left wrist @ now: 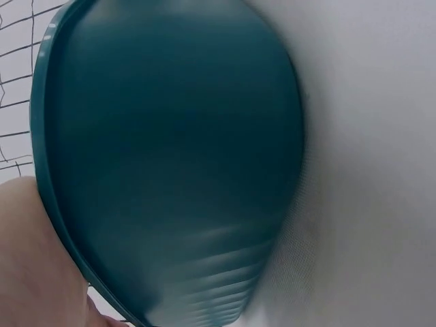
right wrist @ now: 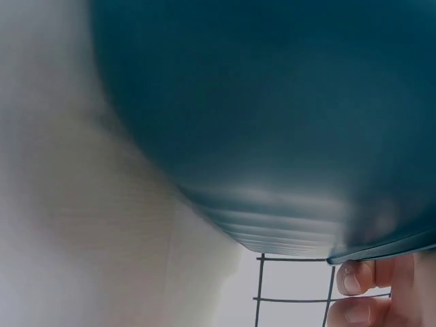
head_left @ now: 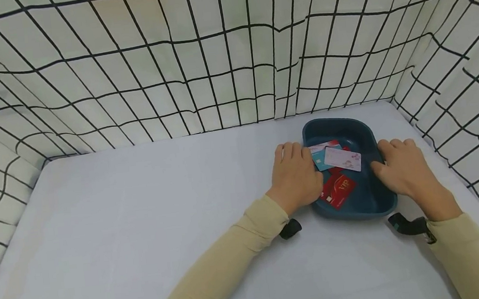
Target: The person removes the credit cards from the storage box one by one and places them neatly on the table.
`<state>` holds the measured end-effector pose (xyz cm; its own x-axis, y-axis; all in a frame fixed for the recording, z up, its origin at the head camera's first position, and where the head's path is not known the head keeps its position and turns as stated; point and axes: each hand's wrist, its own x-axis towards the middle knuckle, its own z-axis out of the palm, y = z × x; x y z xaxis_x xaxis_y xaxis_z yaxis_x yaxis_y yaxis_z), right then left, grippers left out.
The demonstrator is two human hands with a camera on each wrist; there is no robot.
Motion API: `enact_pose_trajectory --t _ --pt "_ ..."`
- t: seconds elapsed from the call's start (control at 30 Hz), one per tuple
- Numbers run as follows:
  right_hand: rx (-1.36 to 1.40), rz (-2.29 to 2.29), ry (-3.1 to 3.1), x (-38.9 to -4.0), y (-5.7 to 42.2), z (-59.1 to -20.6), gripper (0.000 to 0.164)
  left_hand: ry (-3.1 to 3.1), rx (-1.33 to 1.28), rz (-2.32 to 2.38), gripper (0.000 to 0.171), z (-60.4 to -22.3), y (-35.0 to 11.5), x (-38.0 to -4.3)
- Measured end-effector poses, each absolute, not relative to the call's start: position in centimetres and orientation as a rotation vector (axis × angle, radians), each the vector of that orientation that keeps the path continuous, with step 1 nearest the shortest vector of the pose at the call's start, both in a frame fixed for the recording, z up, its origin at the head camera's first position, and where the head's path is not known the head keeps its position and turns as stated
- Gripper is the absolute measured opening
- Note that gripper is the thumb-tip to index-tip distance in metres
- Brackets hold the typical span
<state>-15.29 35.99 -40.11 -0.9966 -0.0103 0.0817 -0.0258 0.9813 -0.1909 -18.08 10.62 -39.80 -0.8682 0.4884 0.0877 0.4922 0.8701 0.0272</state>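
Note:
A dark teal plastic basin with rounded corners stands on the white table, right of the middle in the head view. My left hand grips its left rim and covers part of that side. Opposite, my right hand holds the right rim, thumb over the edge. Inside lie several cards: a red VIP card, a pale pink flowered card and, partly under it, a light blue card. Both wrist views show the basin's outer wall close up; in the right one, fingertips show beside the rim.
Black wire grid panels with white behind them enclose the back and both sides of the white-covered table. The basin sits near the right-hand panel. Black wrist devices show below the hands.

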Motion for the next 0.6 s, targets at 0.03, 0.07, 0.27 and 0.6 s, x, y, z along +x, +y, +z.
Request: enact_pose_trajectory --t 0.03,0.07,0.27,0.6 --pt "0.029 0.292 -3.047 -15.3 35.9 -40.1 0.029 -2.966 -0.778 -0.078 0.044 -39.8 10.6 -18.1" --pt "0.033 0.29 -3.046 -15.3 35.9 -40.0 0.028 -2.968 -0.778 -0.082 0.044 -39.8 10.5 -18.1" --pt "0.058 0.267 -3.044 -15.5 35.3 -40.0 0.025 -2.971 -0.752 -0.129 0.042 -39.9 9.8 -17.8" --pt "0.08 0.323 -3.012 -15.4 34.8 -40.3 0.021 -2.965 -0.749 -0.197 0.039 -40.0 9.0 -17.4"
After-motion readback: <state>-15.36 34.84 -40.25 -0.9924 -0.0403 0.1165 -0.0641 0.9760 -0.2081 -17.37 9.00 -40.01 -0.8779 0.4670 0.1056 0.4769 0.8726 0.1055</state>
